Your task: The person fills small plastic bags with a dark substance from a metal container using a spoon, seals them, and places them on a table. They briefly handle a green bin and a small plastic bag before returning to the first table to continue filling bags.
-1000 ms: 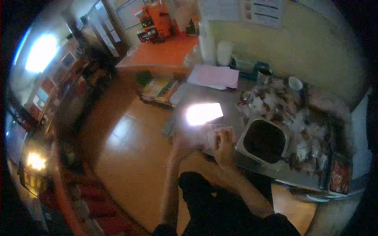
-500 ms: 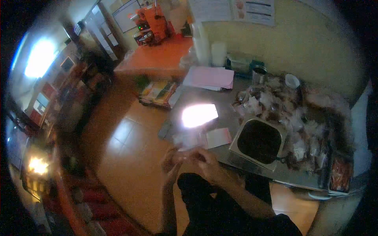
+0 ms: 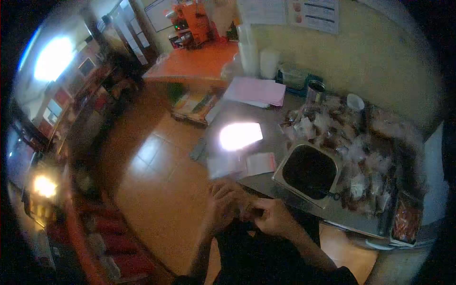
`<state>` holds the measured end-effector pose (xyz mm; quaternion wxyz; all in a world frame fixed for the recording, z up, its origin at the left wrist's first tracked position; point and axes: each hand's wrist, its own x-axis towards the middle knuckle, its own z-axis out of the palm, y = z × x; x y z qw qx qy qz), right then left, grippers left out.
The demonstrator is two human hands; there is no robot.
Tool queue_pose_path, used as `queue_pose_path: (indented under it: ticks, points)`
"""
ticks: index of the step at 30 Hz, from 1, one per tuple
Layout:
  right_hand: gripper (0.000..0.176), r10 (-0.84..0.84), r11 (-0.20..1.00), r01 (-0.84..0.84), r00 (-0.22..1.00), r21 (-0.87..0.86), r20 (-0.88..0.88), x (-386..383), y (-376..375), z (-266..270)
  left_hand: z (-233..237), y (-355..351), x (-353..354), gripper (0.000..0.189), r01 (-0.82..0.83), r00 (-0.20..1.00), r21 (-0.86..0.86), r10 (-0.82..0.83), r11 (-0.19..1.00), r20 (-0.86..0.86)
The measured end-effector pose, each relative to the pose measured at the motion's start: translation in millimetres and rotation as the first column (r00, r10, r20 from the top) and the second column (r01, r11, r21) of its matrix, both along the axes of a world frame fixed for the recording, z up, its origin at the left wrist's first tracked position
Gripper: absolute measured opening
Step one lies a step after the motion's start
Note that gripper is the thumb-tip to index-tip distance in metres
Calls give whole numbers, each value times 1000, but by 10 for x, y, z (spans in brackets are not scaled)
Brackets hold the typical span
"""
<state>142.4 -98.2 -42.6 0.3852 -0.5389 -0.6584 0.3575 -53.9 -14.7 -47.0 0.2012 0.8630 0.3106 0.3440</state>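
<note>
My left hand (image 3: 225,203) and my right hand (image 3: 272,214) meet in front of my body, just off the counter's near edge. The fingers of both are curled and closed, nearly touching. Whatever lies between them is too dark and blurred to make out. Beyond them, clear plastic bags (image 3: 227,166) lie at the counter's edge beside a pale packet with a reddish rim (image 3: 261,163). Behind these glows a bright white screen (image 3: 241,136). Right of my hands stands a square metal container (image 3: 309,172) with dark contents and a handle sticking out.
Many small filled plastic bags (image 3: 354,142) cover the right of the metal counter (image 3: 266,183). A tray of reddish packets (image 3: 407,219) sits at the far right. Pink sheets (image 3: 256,91), an open can (image 3: 315,90) and stacked cups (image 3: 248,54) stand toward the back.
Both hands have drawn back toward my body and a little right, away from the plastic bags. The right hand has turned, with its fingers closer to the left. The view has shifted slightly.
</note>
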Motion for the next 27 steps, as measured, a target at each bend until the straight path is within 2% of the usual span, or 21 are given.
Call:
queue_pose_path:
  ticks: [1,4,7,10,12,13,14,15,16,19,22,25,27]
  points:
    - [27,4,999,-4,1000,35,12,5,-24,49,51,-63,79,16,-11,1000,-50,11,999,8]
    - [25,-115,991,124,983,53,-146,-50,-72,172,26,-158,192,20,-112,993,125,116,986,-23]
    - [24,-133,971,127,991,201,19,14,-94,94,-60,-154,175,18,-137,990,-38,136,990,-24]
    - [24,-125,966,140,989,215,-85,46,-135,158,-86,-201,217,15,-149,980,56,155,987,-128]
    - [22,-171,978,178,983,107,-71,74,-178,224,41,-336,401,15,-232,972,78,227,970,61]
    - [20,-193,979,196,979,53,-61,86,-186,238,157,-381,444,16,-204,976,-13,205,979,79]
    - [18,-203,973,209,977,99,-69,89,-181,211,274,-427,486,18,-178,977,-103,188,979,100]
    - [15,-212,965,221,974,142,-78,83,-181,159,398,-449,475,20,-85,993,-291,107,953,59]
    - [13,-217,956,230,972,183,-87,77,-194,124,455,-466,454,21,-2,999,-473,21,881,34]
    - [12,-197,970,204,978,133,-62,138,-232,86,274,-488,365,23,94,979,-689,61,719,197]
    - [12,-168,959,184,982,214,-92,180,-265,173,353,-492,336,23,46,994,-442,-86,896,-72]
    - [8,-453,826,338,874,451,174,122,-333,-14,402,-582,307,23,-169,972,-465,68,869,-226]
    - [9,-508,765,218,783,606,359,114,-308,-76,355,-589,288,22,-227,956,-423,120,877,-266]
